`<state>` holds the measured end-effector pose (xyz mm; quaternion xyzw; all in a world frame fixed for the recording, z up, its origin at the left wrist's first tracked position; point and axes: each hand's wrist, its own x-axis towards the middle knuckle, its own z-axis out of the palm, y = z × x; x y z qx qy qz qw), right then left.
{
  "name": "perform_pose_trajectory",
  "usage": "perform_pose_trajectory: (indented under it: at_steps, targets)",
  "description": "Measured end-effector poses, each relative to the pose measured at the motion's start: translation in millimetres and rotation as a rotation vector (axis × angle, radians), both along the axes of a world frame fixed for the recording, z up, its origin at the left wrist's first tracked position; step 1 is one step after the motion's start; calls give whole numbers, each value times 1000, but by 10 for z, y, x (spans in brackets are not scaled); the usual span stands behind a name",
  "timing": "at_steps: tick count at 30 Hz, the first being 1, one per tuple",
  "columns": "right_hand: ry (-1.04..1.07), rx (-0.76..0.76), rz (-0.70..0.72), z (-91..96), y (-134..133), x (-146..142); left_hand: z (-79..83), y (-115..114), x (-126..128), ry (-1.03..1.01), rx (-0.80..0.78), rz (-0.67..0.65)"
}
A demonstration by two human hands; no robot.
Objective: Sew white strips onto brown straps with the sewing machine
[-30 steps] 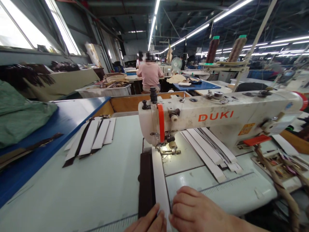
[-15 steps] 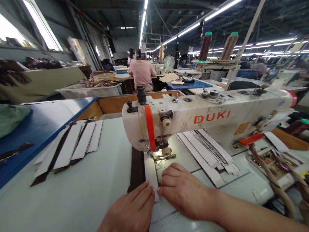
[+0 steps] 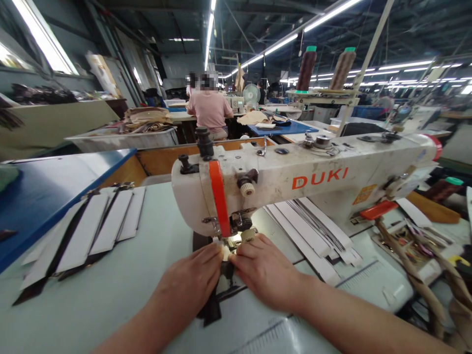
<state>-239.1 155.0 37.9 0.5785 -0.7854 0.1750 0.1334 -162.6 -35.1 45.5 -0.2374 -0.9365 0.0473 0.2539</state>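
Observation:
At the sewing machine [image 3: 273, 172], both hands meet just in front of the presser foot. My left hand [image 3: 190, 275] has its fingers closed on the near end of a white strip [image 3: 226, 253]. From the other side, my right hand [image 3: 263, 270] presses bent fingers against the same end, beside the metal guide. Most of the white strip is hidden by the fingers and the machine head. A dark brown strip [image 3: 211, 312] lies under and beside my left hand, its end showing toward me.
White and dark strips [image 3: 79, 233] lie fanned out on the left. More white strips [image 3: 306, 226] lie beneath the machine arm. A tray of small items [image 3: 409, 246] sits at right; thread cones [image 3: 307, 71] stand behind. A person in pink [image 3: 209, 110] sits farther off.
Both hands have moved forward, closer to the needle, with the white strip's end. The dark strip's near end now shows below my left hand. The view has shifted slightly right.

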Motion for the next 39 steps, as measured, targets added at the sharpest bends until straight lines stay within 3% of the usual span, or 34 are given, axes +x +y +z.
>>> perform_pose_trajectory:
  at_steps: [8, 12, 15, 19, 23, 26, 29, 33, 36, 39]
  targets:
    - [-37, -45, -15, 7, 11, -16, -8, -58, -148, -159, 45, 137]
    - [-47, -119, 2, -15, 17, -30, -5, -48, -145, -138, 44, 171]
    - [-46, -165, 20, -26, 42, -27, -21, -13, 93, -108, 24, 185]
    - [-50, -202, 63, -23, 72, -16, -39, 90, 677, -48, -23, 133]
    - [-23, -210, 78, -13, 79, 11, 118, 106, 1008, -170, 81, 184]
    - [27, -198, 56, -2, 79, 35, 362, 59, 899, -276, 140, 226]
    - [74, -186, 44, 13, 104, 69, 591, 81, 652, -578, 57, 199]
    - [81, -176, 56, 42, 256, 221, 707, 163, 407, -773, 40, 190]
    - [47, -199, 34, 73, 466, 430, 721, 121, 341, -871, 148, 223]
    - [-83, -289, 29, 92, 680, 665, 807, -15, 380, -950, 377, 246]
